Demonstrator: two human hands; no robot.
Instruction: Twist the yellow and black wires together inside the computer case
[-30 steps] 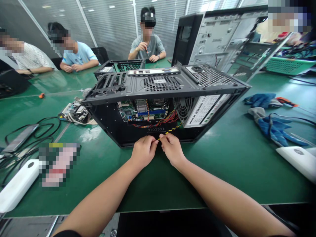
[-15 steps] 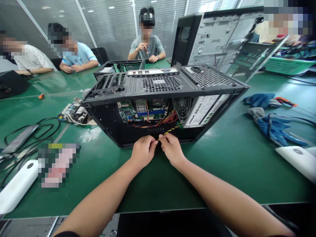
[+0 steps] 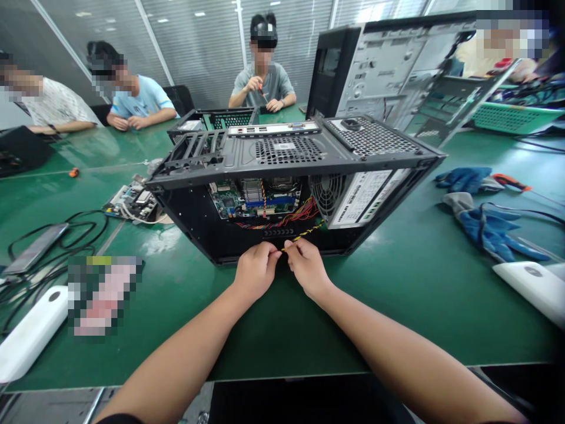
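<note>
A black computer case lies on the green table with its open side toward me. Inside it are a green motherboard, a power supply with a fan, and a bundle of red and other coloured wires. From near the power supply a twisted yellow-and-black cable runs out to my hands. My left hand pinches its end at the case's lower front edge. Close beside it, my right hand pinches the same cable. The fingers hide the cable's tip.
A second case stands behind, to the right. Blue gloves and a white device lie at right; a circuit board assembly, black cables and another white device at left. Co-workers sit across the table, one holding a screwdriver.
</note>
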